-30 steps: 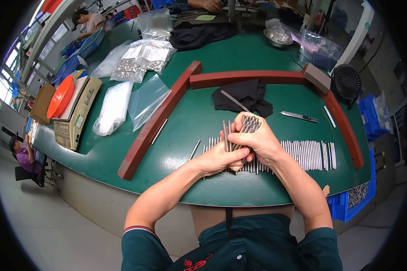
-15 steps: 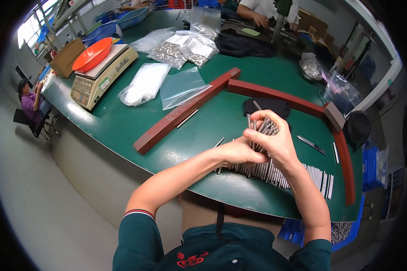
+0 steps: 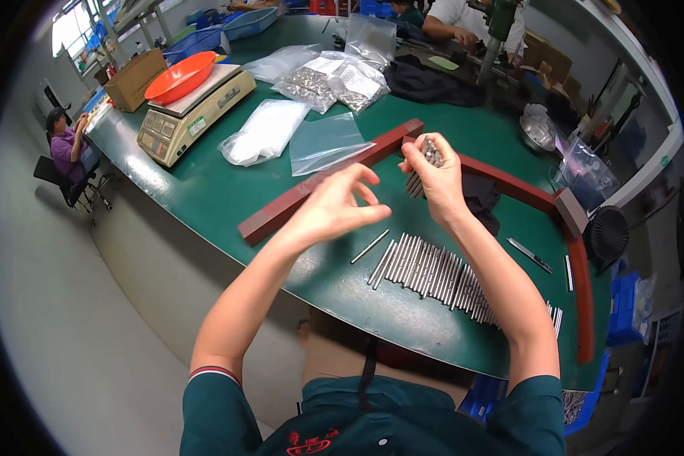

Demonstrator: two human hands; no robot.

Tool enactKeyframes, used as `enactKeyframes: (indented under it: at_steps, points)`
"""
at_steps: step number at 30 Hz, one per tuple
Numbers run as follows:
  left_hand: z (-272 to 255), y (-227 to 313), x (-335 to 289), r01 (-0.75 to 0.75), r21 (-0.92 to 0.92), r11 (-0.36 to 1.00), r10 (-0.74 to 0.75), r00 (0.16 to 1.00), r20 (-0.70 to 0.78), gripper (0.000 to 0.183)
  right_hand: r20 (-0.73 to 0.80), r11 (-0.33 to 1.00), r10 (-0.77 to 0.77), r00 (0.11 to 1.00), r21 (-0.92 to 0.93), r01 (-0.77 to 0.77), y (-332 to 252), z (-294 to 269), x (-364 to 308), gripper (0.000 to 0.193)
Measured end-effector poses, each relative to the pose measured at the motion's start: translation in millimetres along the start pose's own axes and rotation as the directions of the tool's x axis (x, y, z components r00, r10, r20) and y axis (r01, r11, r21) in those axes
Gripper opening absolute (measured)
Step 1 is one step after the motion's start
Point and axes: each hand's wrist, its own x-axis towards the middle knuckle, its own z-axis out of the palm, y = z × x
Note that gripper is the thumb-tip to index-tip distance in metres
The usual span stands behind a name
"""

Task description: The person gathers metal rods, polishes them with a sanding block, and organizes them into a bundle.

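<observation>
1. Landmark: row [image 3: 425, 270] of metal rods on the green table [image 3: 319, 281]; each rod's long axis ran away from the person, far end leaning right

2. Right hand [image 3: 441, 178]: beyond the row, fingers wrapped round a bundle [image 3: 414, 185] of rods; clamped on it, the rods showing above and below the grip

3. Bundle axis: upper ends leaned right, lower ends left and back toward the row, so roughly in line with the row's rods as viewed; true tilt in depth could not be told

4. Left hand [image 3: 330, 205]: beyond the row's left end and out to its left; thumb and fingers apart, nothing seen between them, clear of the bundle

5. Lone rod [image 3: 369, 246]: just left of the row, slanted harder to the right than its neighbours; left hand was the nearer one, thumb side facing it; hand's height over it could not be judged

6. Right forearm [image 3: 501, 281] crossed over the row's right part and hid some rods; a few showed past it

7. Black cloth [image 3: 482, 197] lay beyond the row, partly behind the right wrist; knife [image 3: 530, 254] beyond its right part
</observation>
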Motion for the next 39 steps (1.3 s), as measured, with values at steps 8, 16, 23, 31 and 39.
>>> enactKeyframes:
  at_steps: [8,16,23,31,39]
  points:
    - [-57.1,-30.3,27.4,-0.021,0.503,0.864,0.218,0.917,-0.335,0.02,0.209,0.963,0.183,0.961,-0.235,-0.132,45.6,-10.6,-1.8,0.018]
    - [-56.4,-66.4,59.9,-0.03,0.717,0.697,0.247,0.948,-0.2,0.013,0.164,0.915,0.028,0.986,-0.401,0.04,46.3,-1.9,10.7,0.018]
    - [-38.8,-46.3,50.4,-0.073,0.794,0.604,0.451,0.852,-0.265,0.007,0.402,0.844,0.488,0.775,0.009,-0.536,-16.0,44.2,21.5,0.02]
    - [-42.7,-25.0,30.1,-0.082,0.695,0.715,0.495,0.761,-0.419,0.009,0.421,0.581,0.71,0.564,0.103,-0.808,-13.0,49.9,38.1,0.008]
    - [-19.5,8.9,3.8,-0.236,0.697,0.677,0.586,0.745,-0.318,0.015,0.424,0.888,0.46,0.78,-0.242,-0.392,-27.0,53.0,19.3,0.022]
